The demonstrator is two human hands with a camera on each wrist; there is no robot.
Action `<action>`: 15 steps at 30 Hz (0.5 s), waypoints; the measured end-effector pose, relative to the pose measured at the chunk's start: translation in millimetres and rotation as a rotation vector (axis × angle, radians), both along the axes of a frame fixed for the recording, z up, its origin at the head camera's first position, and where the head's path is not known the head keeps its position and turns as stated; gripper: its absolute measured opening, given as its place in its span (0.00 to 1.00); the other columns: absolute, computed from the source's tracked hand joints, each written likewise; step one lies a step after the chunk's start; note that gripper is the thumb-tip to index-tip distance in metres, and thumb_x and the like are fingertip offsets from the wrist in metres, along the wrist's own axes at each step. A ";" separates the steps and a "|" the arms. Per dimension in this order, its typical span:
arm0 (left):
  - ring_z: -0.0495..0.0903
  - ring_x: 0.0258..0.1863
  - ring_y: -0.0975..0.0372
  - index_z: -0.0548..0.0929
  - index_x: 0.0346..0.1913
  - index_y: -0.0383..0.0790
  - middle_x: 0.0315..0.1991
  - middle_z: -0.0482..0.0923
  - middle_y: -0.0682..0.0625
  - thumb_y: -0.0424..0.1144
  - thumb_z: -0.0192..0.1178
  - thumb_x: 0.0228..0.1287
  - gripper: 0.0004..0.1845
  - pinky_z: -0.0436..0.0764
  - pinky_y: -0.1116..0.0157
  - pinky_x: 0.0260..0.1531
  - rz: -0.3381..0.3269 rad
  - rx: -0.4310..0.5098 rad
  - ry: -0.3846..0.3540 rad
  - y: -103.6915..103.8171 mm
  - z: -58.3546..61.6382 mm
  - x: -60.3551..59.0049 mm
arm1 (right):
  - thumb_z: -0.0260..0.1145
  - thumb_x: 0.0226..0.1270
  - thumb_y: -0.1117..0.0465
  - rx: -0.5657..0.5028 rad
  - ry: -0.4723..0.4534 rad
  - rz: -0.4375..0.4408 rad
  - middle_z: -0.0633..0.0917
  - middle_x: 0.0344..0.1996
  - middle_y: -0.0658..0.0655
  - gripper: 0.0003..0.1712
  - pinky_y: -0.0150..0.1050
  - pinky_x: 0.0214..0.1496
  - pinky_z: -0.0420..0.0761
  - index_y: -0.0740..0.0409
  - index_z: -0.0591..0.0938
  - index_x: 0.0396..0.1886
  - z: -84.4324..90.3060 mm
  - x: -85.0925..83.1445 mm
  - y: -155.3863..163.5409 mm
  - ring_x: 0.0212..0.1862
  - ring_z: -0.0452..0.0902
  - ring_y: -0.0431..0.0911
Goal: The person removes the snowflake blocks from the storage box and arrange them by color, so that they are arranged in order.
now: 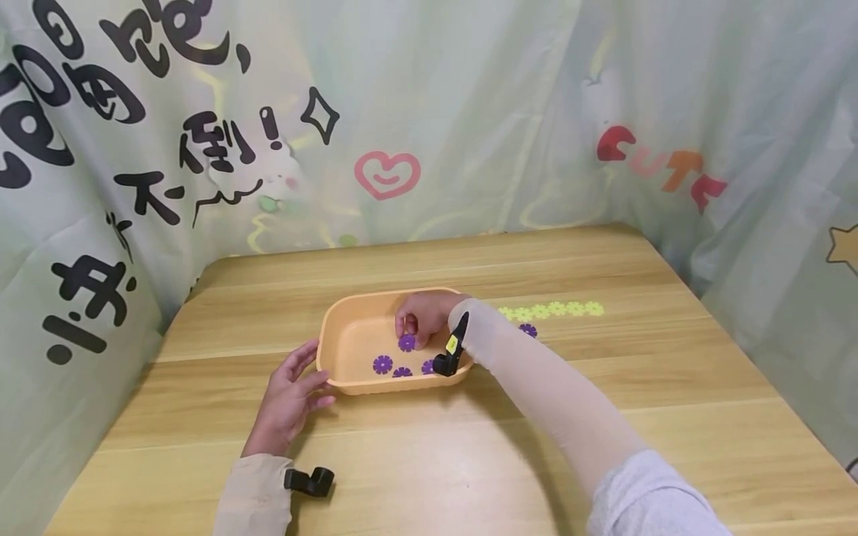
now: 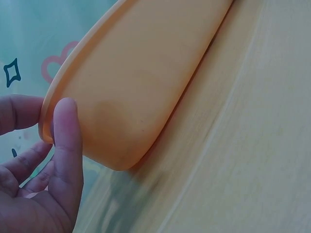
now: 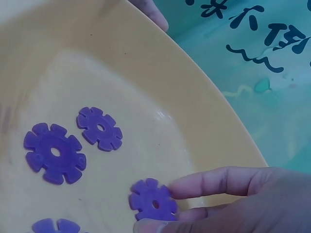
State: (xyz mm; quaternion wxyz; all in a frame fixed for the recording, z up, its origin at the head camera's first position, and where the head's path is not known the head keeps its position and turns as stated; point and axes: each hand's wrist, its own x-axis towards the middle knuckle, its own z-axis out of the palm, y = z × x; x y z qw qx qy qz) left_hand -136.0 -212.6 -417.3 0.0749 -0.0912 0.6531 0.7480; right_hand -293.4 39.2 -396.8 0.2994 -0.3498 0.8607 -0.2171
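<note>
Slippage is the risk: the right hand (image 1: 422, 316) pinches a purple disc (image 3: 153, 200) by its edge over the orange tray (image 1: 348, 331), so it may drop. At the tray's left end, the left hand (image 1: 291, 391) rests with fingers spread; a nudge could shift it.

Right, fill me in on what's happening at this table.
A person is working over an orange tray on a wooden table. The right hand reaches into the tray and pinches a purple flower disc; three more purple discs lie on the tray floor. The left hand touches the tray's outer rim. Beside the tray, a row of yellow-green discs lies on the table with one more purple disc.
</note>
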 end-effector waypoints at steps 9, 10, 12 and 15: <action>0.74 0.30 0.63 0.57 0.74 0.40 0.70 0.56 0.44 0.21 0.53 0.66 0.35 0.86 0.68 0.28 -0.004 -0.004 0.002 -0.2 0.0 0.8 | 0.75 0.54 0.65 0.073 0.119 0.015 0.78 0.33 0.47 0.15 0.31 0.41 0.75 0.49 0.75 0.32 2.4 4.4 2.8 0.39 0.73 0.41; 0.74 0.30 0.63 0.57 0.74 0.40 0.70 0.56 0.44 0.21 0.53 0.66 0.35 0.86 0.68 0.28 -0.004 -0.003 0.002 -0.2 -0.1 0.8 | 0.75 0.55 0.64 0.072 0.119 0.013 0.78 0.34 0.47 0.15 0.31 0.41 0.76 0.49 0.75 0.32 2.9 4.8 3.9 0.39 0.74 0.41; 0.74 0.31 0.62 0.57 0.74 0.40 0.70 0.56 0.44 0.22 0.53 0.66 0.35 0.86 0.68 0.28 -0.007 -0.003 0.002 -0.3 0.2 0.9 | 0.75 0.55 0.63 0.056 0.105 0.009 0.79 0.35 0.48 0.15 0.32 0.39 0.77 0.49 0.76 0.35 4.1 5.1 5.9 0.39 0.74 0.42; 0.74 0.31 0.62 0.57 0.74 0.40 0.70 0.56 0.45 0.22 0.53 0.66 0.35 0.86 0.68 0.28 -0.007 0.002 0.002 -0.8 0.9 1.2 | 0.73 0.57 0.64 0.007 0.058 0.011 0.80 0.35 0.50 0.14 0.32 0.36 0.80 0.49 0.78 0.39 5.6 5.1 9.0 0.36 0.76 0.43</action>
